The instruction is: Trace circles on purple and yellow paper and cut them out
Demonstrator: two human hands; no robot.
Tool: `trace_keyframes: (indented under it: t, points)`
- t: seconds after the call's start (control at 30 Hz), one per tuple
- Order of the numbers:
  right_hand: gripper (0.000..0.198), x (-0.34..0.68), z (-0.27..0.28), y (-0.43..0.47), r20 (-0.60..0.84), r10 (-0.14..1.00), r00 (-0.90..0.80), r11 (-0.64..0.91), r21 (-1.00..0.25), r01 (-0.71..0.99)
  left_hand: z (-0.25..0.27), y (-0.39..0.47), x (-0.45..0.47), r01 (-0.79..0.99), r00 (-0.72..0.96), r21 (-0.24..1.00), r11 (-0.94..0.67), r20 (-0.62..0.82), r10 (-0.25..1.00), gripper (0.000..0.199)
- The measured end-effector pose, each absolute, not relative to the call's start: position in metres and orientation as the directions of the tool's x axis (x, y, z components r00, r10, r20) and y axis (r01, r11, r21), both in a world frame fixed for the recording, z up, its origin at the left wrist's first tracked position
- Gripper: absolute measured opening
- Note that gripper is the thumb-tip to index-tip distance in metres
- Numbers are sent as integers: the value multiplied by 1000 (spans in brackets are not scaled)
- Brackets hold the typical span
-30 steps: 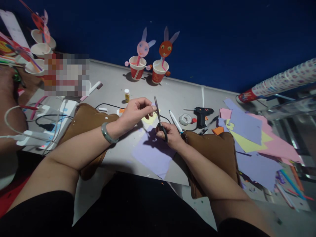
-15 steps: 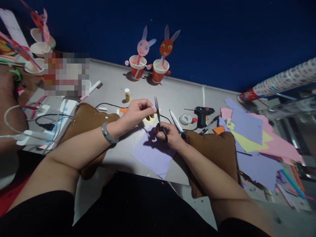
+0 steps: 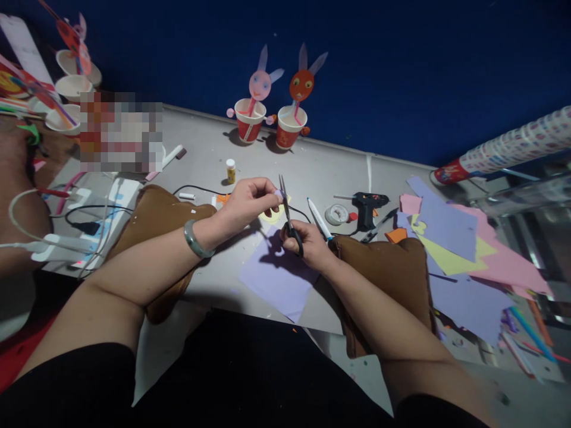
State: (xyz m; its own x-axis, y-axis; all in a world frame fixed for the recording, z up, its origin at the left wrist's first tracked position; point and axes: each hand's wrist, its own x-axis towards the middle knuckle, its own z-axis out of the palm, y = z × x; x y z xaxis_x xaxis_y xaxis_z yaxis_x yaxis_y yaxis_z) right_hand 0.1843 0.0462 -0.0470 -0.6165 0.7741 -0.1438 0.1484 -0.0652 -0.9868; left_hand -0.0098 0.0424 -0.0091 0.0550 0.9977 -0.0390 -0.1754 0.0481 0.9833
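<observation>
My left hand [image 3: 250, 202] pinches a small piece of purple paper [image 3: 279, 194] between thumb and fingertips. The fingers of my right hand [image 3: 307, 245] are wrapped round the black handles of a pair of scissors [image 3: 286, 199], whose blades point up beside that piece. Below both hands a larger purple sheet [image 3: 276, 279] lies on the table, with their shadow across it. Behind the fingers shows a yellow paper piece [image 3: 269, 217], partly covered. A white marker [image 3: 317, 217] lies just right of the scissors.
Two paper cups with rabbit heads [image 3: 250, 122] stand at the back. A glue gun [image 3: 364, 208], a tape roll [image 3: 336, 214] and coloured paper sheets [image 3: 450, 232] lie to the right. Brown cushions [image 3: 383, 273] flank the work area. Left are power strips [image 3: 111, 208] and a small bottle [image 3: 231, 171].
Both hands stay almost in place, still holding the scissors and the small purple piece. The whole view has shifted very slightly.
</observation>
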Motion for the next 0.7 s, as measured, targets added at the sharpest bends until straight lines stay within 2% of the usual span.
trace_keyframes:
  t: [0.7]
  points:
    - [66, 187, -52, 47, -125, 760, -638, -5, -982, 187, -9, 43, -10, -183, 66, 983, 32, -21, 998, 13]
